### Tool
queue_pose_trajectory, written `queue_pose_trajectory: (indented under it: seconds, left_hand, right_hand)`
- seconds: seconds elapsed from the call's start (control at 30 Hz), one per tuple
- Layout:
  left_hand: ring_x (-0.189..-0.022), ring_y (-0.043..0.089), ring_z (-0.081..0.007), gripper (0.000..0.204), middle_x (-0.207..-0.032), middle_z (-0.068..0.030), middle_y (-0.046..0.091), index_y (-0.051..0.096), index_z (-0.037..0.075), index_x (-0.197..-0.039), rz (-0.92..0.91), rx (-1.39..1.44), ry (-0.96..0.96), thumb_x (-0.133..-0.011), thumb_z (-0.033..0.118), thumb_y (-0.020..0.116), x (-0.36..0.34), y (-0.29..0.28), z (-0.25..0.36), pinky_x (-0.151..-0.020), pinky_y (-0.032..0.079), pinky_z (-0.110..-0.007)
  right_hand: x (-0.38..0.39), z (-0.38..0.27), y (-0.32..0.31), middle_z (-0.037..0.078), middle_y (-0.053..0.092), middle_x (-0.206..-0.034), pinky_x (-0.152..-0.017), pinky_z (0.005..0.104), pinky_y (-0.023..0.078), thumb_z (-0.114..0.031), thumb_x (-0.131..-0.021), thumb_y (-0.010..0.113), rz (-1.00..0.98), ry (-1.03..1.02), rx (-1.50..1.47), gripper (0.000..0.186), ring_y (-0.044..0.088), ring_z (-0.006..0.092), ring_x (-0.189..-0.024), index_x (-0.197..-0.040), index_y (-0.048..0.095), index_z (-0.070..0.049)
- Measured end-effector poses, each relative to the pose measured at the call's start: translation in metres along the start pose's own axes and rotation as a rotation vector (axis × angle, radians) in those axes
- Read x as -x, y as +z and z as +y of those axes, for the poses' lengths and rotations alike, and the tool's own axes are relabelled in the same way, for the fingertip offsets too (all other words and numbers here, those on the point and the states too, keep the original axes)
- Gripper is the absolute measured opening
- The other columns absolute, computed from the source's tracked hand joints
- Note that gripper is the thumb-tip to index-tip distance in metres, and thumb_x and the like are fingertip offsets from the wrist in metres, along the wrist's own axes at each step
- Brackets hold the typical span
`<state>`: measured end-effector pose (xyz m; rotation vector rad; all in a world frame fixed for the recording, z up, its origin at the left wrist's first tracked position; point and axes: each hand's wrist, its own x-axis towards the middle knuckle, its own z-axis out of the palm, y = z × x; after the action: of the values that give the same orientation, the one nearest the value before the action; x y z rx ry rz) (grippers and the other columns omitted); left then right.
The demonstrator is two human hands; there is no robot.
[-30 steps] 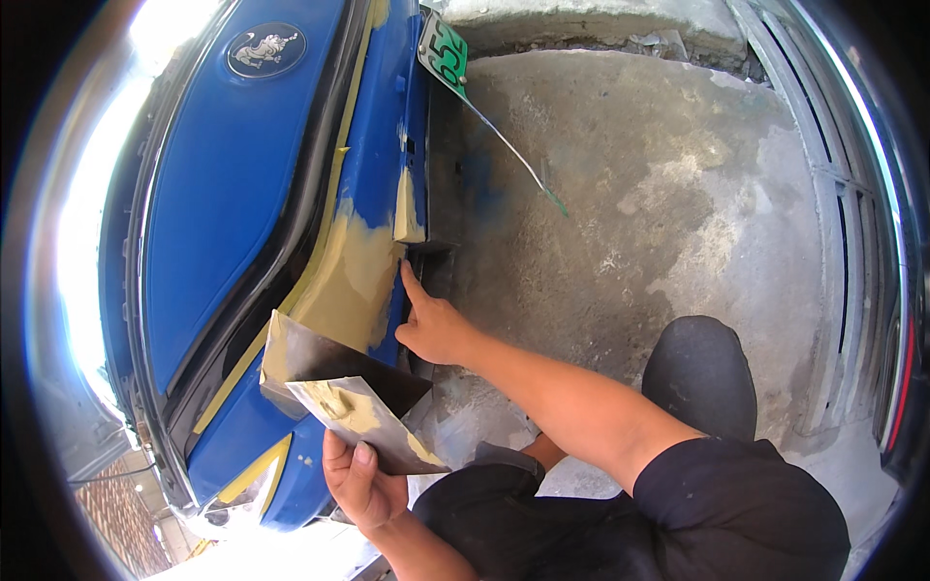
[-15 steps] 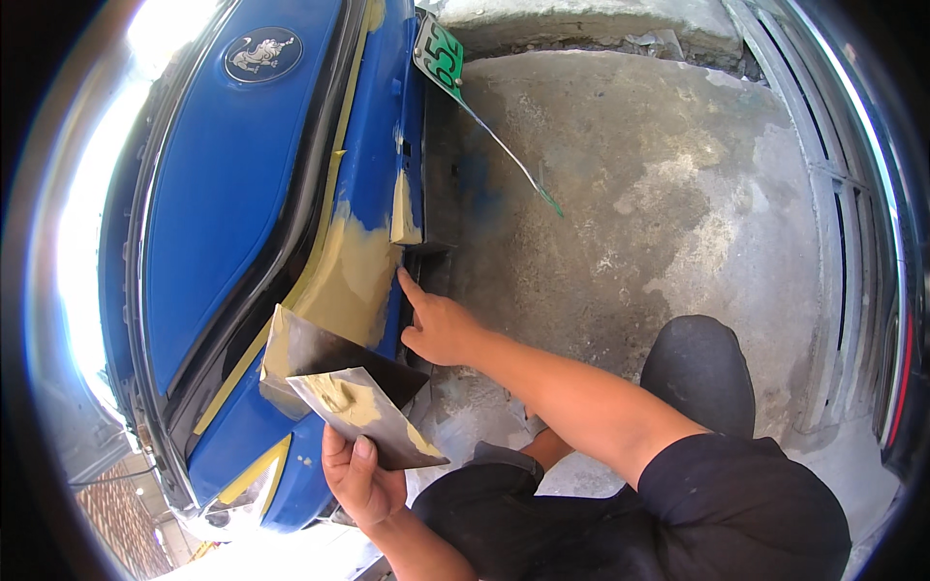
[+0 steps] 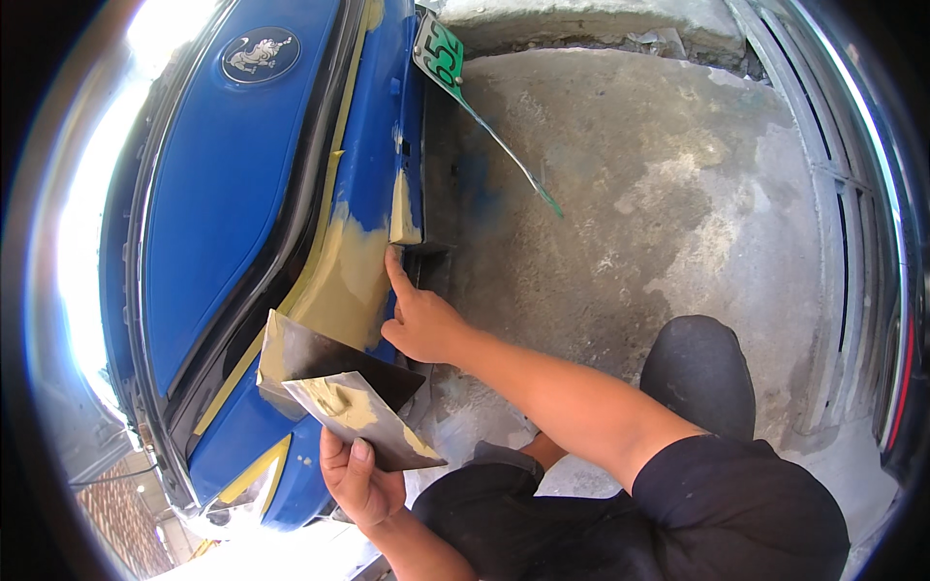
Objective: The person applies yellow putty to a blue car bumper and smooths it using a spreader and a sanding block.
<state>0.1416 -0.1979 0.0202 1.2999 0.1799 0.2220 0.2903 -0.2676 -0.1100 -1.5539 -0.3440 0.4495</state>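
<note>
My left hand (image 3: 363, 484) grips a flat metal putty spreader (image 3: 392, 426), thumb on top; a lump of beige putty lies on its face. Behind it a second, darker metal spreader (image 3: 334, 353) slants away, putty coating its far end; how it is held is hidden. My right hand (image 3: 426, 324) is empty, index finger stretched out and the others curled. Its fingertip touches the edge of the beige putty patch (image 3: 354, 261) on the car's blue bumper (image 3: 363, 184), just below a smaller putty-covered corner (image 3: 405, 218).
Yellow masking tape (image 3: 331, 194) runs along the dark trim beside the blue bonnet (image 3: 237, 184). A green-and-white plate (image 3: 439, 56) sticks out from the bumper over the stained concrete floor (image 3: 620, 223). Metal grating (image 3: 841, 242) lies at the right; my bent knee (image 3: 699, 373) is near.
My right fingertip has moved up and slightly left along the bumper edge, toward the small putty-covered corner. The spreaders in my left hand have shifted very slightly left.
</note>
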Motion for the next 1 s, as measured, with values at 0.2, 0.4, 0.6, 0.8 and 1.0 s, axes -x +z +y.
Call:
queue_pose_trajectory:
  seconds: [0.2, 0.4, 0.6, 0.8, 1.0]
  left_hand:
    - [-0.118, 0.054, -0.0266, 0.051, -0.13, -0.0173, 0.053, 0.038, -0.004, -0.136, 0.001, 0.013, -0.003, -0.088, 0.0, 0.053, 0.0, 0.001, 0.0, -0.103, 0.041, -0.039]
    - [-0.117, 0.055, -0.0263, 0.051, -0.129, -0.0174, 0.053, 0.038, -0.004, -0.136, -0.002, 0.003, 0.023, -0.087, 0.0, 0.052, 0.001, 0.0, -0.001, -0.102, 0.042, -0.039]
    - [-0.116, 0.056, -0.0273, 0.053, -0.129, -0.0186, 0.053, 0.036, -0.006, -0.136, 0.026, 0.015, -0.015, -0.086, 0.0, 0.052, 0.002, 0.0, 0.002, -0.101, 0.043, -0.039]
    - [-0.116, 0.056, -0.031, 0.056, -0.128, -0.023, 0.052, 0.034, -0.008, -0.136, 0.007, 0.157, -0.204, -0.084, 0.0, 0.053, -0.002, 0.008, 0.002, -0.101, 0.043, -0.041]
    - [-0.117, 0.055, -0.0297, 0.056, -0.128, -0.0199, 0.053, 0.035, -0.008, -0.136, -0.033, 0.302, -0.32, -0.084, 0.0, 0.055, -0.004, 0.024, -0.002, -0.104, 0.04, -0.04]
  right_hand:
    - [0.001, 0.023, 0.003, 0.015, 0.061, -0.067, -0.066, 0.0391, 0.049, -0.008, -0.075, 0.054, -0.062, 0.042, -0.012, 0.093, 0.06, 0.0321, -0.063, -0.148, -0.002, -0.002]
    - [0.0, 0.004, 0.008, 0.012, 0.059, -0.067, -0.064, 0.033, 0.048, -0.007, -0.076, 0.056, 0.024, -0.018, -0.276, 0.092, 0.06, 0.0251, -0.061, -0.148, -0.001, -0.002]
    - [0.036, -0.002, 0.004, 0.005, 0.061, -0.073, -0.063, 0.0294, 0.046, -0.01, -0.084, 0.059, -0.053, -0.077, -0.434, 0.068, 0.055, 0.0131, -0.063, -0.143, 0.025, -0.001]
    - [0.051, -0.012, -0.033, 0.005, 0.061, -0.096, -0.068, 0.0255, 0.044, -0.027, -0.096, 0.054, -0.214, -0.079, -0.986, 0.025, 0.052, 0.0088, -0.074, -0.102, 0.055, -0.003]
    - [0.065, -0.056, -0.05, 0.003, 0.06, -0.096, -0.076, 0.0278, 0.048, -0.028, -0.088, 0.064, -0.398, 0.111, -1.472, 0.029, 0.059, 0.0107, -0.085, -0.106, 0.056, -0.006]
